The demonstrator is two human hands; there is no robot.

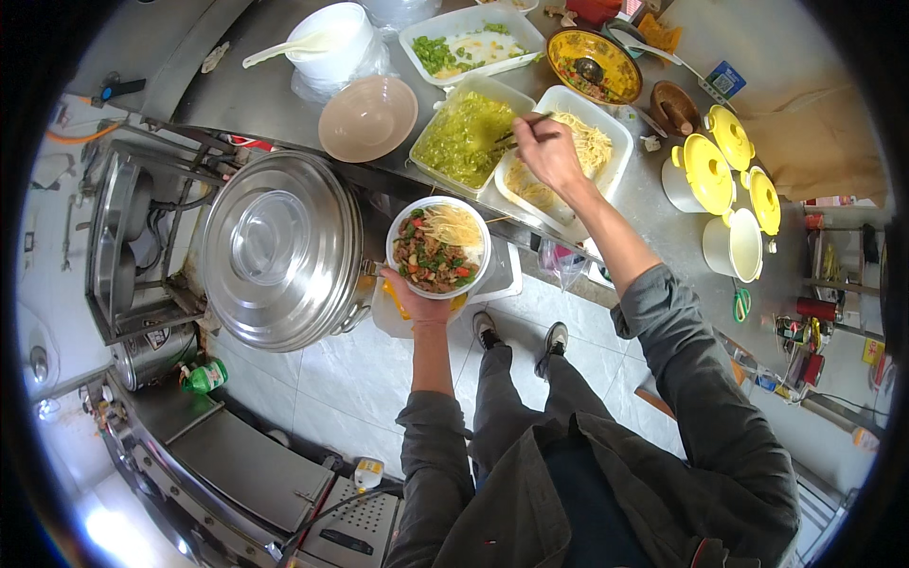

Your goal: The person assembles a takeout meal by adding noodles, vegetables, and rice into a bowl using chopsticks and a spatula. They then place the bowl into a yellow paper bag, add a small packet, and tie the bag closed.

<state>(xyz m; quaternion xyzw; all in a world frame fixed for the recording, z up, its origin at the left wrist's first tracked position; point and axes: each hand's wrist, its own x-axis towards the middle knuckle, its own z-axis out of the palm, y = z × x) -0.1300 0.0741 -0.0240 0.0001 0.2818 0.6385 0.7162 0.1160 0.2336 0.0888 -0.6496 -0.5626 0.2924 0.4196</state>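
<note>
My left hand (417, 301) is closed around the underside of a white round bowl (486, 251), held in front of the counter's edge. In the bowl lie chopped meat (434, 266) with red and green pepper pieces, pale yellow shreds (451, 225) and a little white rice at the right. My right hand (551, 153) pinches dark, thin chopsticks (505, 138), their tips over chopped green vegetables (464, 142) in a clear rectangular tub. Under my right wrist stands a white tub (622, 144) of pale yellow shreds; its near part holds fewer.
A large lidded steel pot (227, 260) stands left of the bowl. On the counter are a beige bowl (367, 118), a white bucket (331, 47) with a ladle, a tub of chopped greens (409, 40), a yellow patterned bowl (620, 52) and several yellow-lidded pots (708, 180).
</note>
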